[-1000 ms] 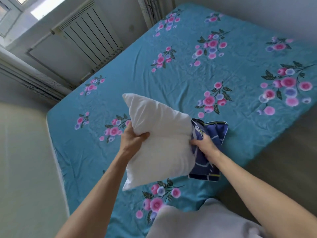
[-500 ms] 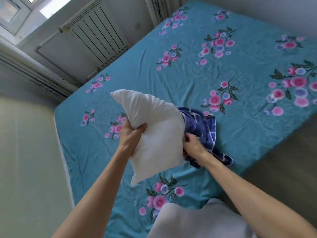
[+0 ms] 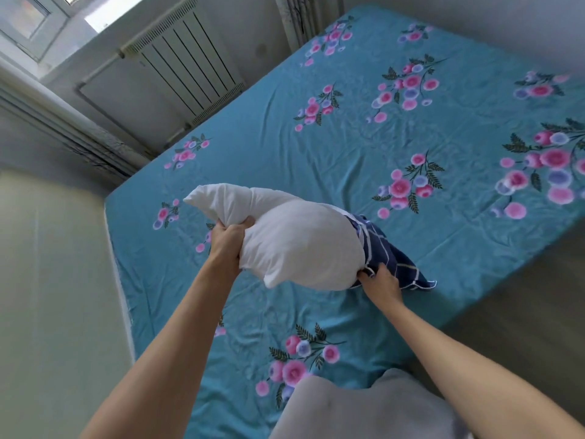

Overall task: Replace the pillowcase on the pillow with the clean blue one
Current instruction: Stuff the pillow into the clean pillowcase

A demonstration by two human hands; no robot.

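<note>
So over by the radiator (image 3: 177, 68) side, my left hand (image 3: 228, 240) is reaching out with the arm stretched forward, fingers clamping a bunched corner of the white pillow (image 3: 294, 242). I'm holding the pillow up over the teal flowery sheet (image 3: 316, 160). My right hand (image 3: 381, 282) is pinching the navy striped pillowcase (image 3: 387, 259), which is sitting on the pillow's right end.
</note>
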